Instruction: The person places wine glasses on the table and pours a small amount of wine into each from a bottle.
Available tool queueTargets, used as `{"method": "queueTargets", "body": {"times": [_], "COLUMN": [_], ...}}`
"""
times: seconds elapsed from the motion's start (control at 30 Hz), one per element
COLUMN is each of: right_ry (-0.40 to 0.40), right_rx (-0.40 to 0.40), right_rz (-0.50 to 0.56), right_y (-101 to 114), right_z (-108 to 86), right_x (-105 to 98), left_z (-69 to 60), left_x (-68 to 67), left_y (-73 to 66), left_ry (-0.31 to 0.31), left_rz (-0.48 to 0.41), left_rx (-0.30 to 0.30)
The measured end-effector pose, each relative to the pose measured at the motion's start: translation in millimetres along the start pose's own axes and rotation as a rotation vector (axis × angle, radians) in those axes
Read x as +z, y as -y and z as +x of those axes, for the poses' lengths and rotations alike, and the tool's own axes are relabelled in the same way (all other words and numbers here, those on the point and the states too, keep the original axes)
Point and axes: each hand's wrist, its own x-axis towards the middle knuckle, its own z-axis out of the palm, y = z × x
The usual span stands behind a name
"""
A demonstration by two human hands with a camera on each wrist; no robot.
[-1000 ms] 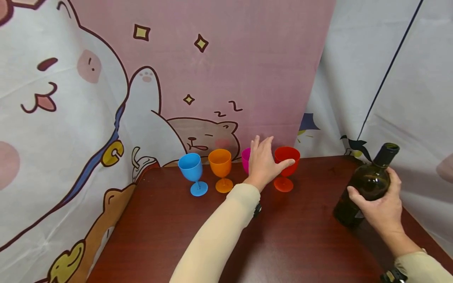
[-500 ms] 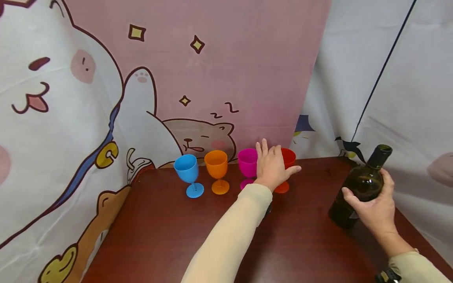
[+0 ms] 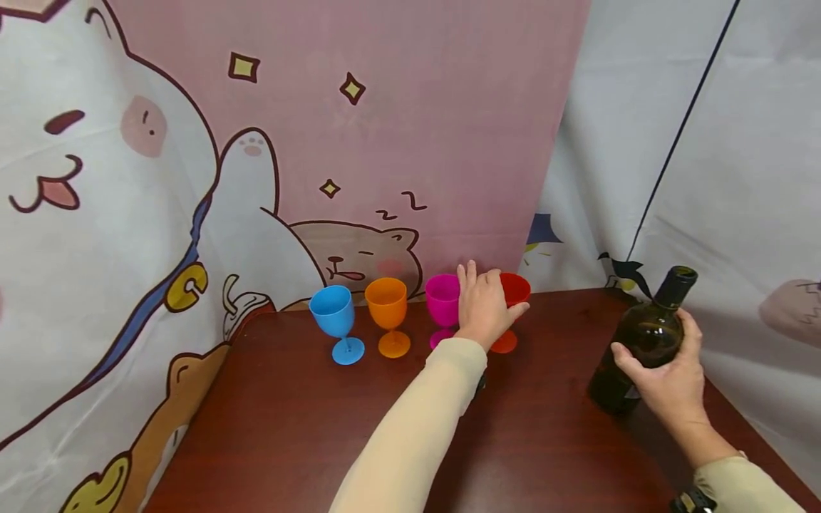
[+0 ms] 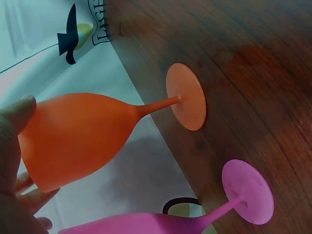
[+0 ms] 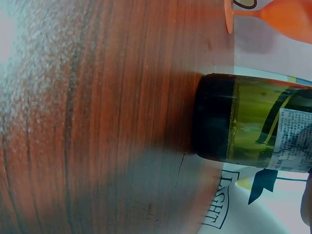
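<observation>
Red cup (image 3: 516, 286): upright on the worktop (image 3: 288, 427) near its back edge, at the right end of a row of four; partly covered by the left hand.
Left hand (image 3: 484, 306): at the red cup, spread wide, fingers nearly straight, thumb out to the side; thumb and fingers lie on either side of the bowl, though I cannot tell whether they press on it.
Pink cup (image 3: 441, 298): upright, just left of the red cup.
Orange cup (image 3: 387, 308): farther left of the red cup.
Blue cup (image 3: 333, 313): farthest left of the red cup.
Bottle (image 3: 646, 336): well right of the red cup and nearer the person, dark green glass, with a printed label (image 5: 292, 139).
Right hand (image 3: 673, 388): curled round the bottle, thumb on one side, fingers on the other.
Cloth (image 3: 462, 142): behind the red cup, printed with cartoon animals.
</observation>
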Motion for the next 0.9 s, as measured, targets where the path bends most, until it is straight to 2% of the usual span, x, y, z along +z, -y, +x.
{"method": "queueTargets", "body": {"times": [0.17,0.27,0.37,0.47,0.53,0.7,0.8,0.9], "right_ry": [0.008,0.004,-0.005,-0.013,-0.012,-0.007,-0.018,-0.013], "right_rx": [0.008,0.003,-0.004,-0.008,-0.007,0.009,0.011,0.005], "right_rz": [0.004,0.005,0.015,0.023,0.026,0.021,0.026,0.043], "right_y": [0.8,1.7,2.5,3.1,3.8,4.6,2.0,-1.5], "right_z": [-0.5,-0.3,0.1,0.9,1.5,2.2,2.1,1.0], "right_x": [0.8,2.6,5.8,9.0,10.0,7.1,4.9,3.6], "left_z": [-17.7,-32.6,-50.7,-72.4,-87.1,-116.6,-129.3,-139.7], "left_x": [-9.5,-19.2,-32.5,-46.3,-54.4,-67.5,-70.0,-67.8], "left_y": [5.5,13.5,27.9,51.5,70.8,116.7,134.6,144.6], "left_ry": [0.006,0.018,0.029,0.049,0.062,0.084,0.086,0.096], "left_rz": [-0.049,-0.116,-0.194,-0.266,-0.311,-0.390,-0.441,-0.514], "left_rx": [0.101,0.158,0.207,0.220,0.206,0.104,0.037,-0.018]}}
